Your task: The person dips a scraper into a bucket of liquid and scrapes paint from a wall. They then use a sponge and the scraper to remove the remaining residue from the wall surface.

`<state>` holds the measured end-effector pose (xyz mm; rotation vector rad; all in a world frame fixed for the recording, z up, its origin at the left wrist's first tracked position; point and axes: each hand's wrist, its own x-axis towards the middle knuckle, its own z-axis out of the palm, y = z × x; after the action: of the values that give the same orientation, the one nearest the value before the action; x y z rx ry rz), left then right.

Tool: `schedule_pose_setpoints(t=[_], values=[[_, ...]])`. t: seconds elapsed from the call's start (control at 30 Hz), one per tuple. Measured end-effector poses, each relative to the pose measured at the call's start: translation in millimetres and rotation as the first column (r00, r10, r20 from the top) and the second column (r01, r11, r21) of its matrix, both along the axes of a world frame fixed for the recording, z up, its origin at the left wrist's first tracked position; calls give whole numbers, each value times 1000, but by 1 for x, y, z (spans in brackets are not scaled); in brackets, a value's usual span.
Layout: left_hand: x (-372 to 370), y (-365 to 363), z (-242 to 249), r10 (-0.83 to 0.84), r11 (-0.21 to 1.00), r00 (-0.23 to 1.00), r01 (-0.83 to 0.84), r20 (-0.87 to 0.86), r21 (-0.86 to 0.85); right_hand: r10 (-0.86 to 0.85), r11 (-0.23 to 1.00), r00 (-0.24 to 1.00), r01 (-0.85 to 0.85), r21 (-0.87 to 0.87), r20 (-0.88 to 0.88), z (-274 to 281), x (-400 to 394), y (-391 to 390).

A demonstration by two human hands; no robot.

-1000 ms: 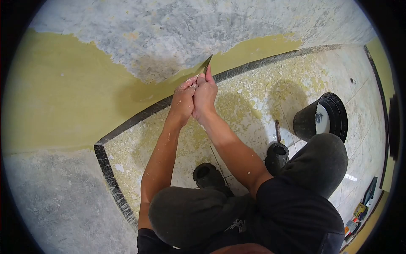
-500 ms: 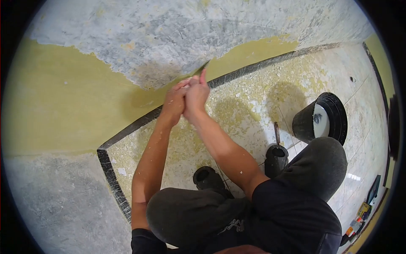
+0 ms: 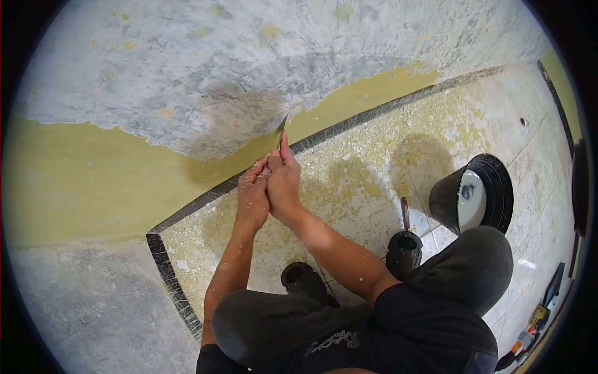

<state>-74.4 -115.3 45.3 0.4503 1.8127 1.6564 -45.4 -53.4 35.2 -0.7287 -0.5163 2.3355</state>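
My right hand (image 3: 284, 189) is closed around a scraper (image 3: 281, 131), most of whose handle is hidden by fingers. Its thin blade points up at the wall, by the boundary between yellow paint (image 3: 87, 181) and bare grey-white plaster (image 3: 205, 75). Pressed against the right hand is my left hand (image 3: 253, 201), its fingers bent round the same grip. Pale flakes stick to both hands and forearms.
Paint chips cover the tiled floor (image 3: 349, 199) below a dark skirting strip (image 3: 355, 120). A black bucket (image 3: 446, 201) holding whitish liquid stands at right, near my knee. A slim tool (image 3: 405, 213) lies by my shoe (image 3: 403, 252). Several tools (image 3: 537, 316) lie far right.
Both hands and the scraper have shifted down and slightly left along the wall's lower part. The whole view has also tilted a little.
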Motion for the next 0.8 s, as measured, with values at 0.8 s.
schedule_pose_setpoints(t=[0.8], values=[[-3, 39, -13, -29, 999, 999, 28, -35, -39, -68, 996, 998, 69, -63, 16, -5, 2, 30]])
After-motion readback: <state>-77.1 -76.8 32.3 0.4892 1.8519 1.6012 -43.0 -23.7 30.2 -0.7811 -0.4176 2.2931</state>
